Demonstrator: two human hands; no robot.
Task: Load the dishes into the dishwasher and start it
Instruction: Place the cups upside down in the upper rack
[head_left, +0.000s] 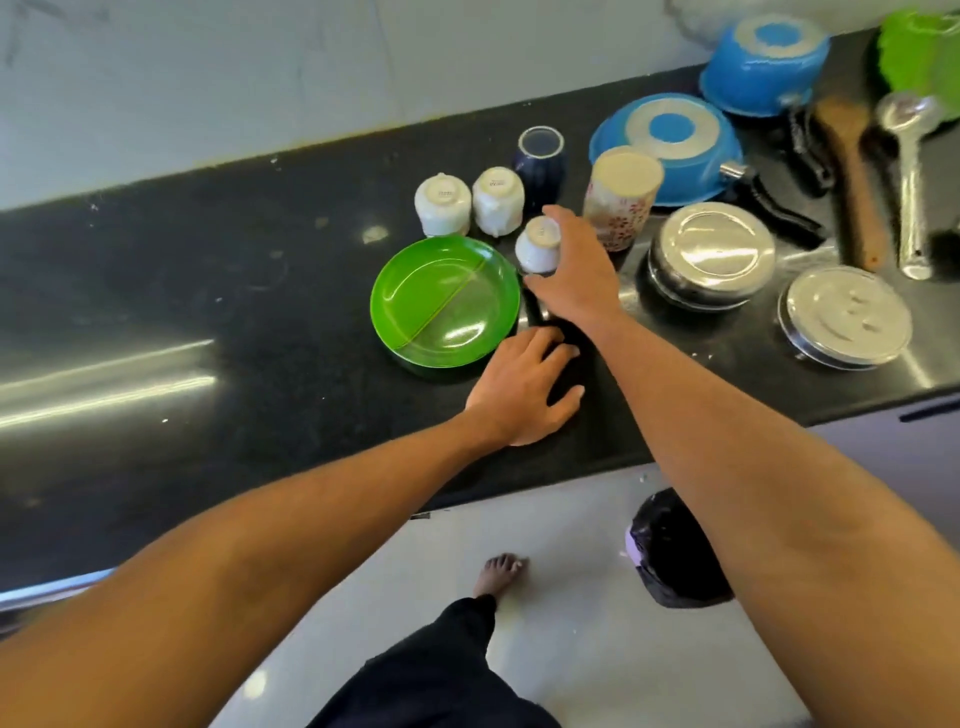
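My right hand grips a small white cup, upside down, just right of a green divided plate on the black counter. My left hand lies nearer the counter's front edge, its fingers and thumb curled round a black object that barely stands out from the counter. Two more white cups stand upside down behind the plate, with a dark blue cup and a floral tumbler beside them. No dishwasher is in view.
To the right are two upturned blue pans, two steel lidded vessels, a wooden spatula and a steel ladle. A black bag sits on the floor by my foot.
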